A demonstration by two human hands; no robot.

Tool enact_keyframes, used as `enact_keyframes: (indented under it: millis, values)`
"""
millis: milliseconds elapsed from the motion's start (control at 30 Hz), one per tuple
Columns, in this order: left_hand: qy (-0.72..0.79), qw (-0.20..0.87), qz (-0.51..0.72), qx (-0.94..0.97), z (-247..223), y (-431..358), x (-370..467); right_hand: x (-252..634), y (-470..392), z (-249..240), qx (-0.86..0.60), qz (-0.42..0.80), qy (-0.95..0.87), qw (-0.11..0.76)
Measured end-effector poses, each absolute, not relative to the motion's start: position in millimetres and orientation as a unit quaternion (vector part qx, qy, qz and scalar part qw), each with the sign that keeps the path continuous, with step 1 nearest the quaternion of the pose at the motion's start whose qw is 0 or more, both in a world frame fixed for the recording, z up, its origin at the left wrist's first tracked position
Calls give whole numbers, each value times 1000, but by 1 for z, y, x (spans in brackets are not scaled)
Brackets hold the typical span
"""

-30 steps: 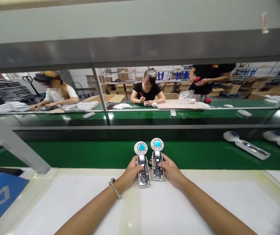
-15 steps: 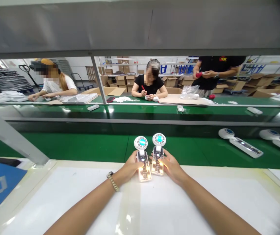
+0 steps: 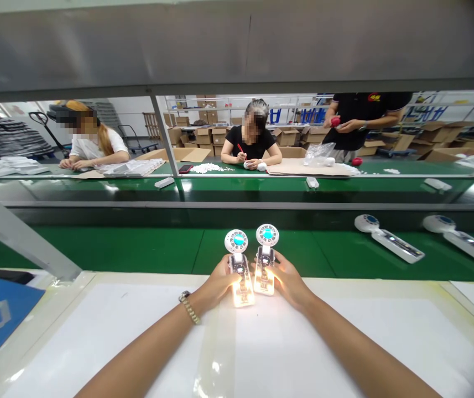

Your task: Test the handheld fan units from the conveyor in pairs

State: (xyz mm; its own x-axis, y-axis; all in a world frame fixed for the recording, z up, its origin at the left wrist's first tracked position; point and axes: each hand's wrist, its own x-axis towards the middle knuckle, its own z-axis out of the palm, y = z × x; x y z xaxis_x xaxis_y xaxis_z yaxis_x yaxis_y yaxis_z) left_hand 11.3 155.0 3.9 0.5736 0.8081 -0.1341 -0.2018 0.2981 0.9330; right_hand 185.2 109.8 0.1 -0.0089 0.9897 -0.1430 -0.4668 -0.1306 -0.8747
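My left hand (image 3: 219,286) is closed around a white handheld fan (image 3: 237,241) with a round head, a blue centre and a see-through body. My right hand (image 3: 290,281) grips a second handheld fan (image 3: 267,235) of the same kind, just beside the first. Both are held upright, heads away from me, over the near edge of the green belt. Warm yellow light shines from both bodies, and each thumb lies on the front of its fan. Fingers behind the bodies are mostly hidden.
Two more fans (image 3: 398,245) (image 3: 471,246) lie on the green belt (image 3: 174,249) at right. A white-covered bench (image 3: 145,342) is under my arms, with a blue folder (image 3: 4,320) at left. A slanted metal post (image 3: 33,237) stands nearby. Several co-workers sit or stand beyond the belt.
The light from both held fans has grown brighter. The fans lying on the belt have shifted left. My hands have barely moved. The standing co-worker's hands have moved around a red object.
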Motion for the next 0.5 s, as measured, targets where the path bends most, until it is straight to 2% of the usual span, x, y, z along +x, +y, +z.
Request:
enact_keyframes:
  millis: [500]
  values:
    - [308,747,342,480,-5,159,11,184,114,-7,-385,646,-293,591]
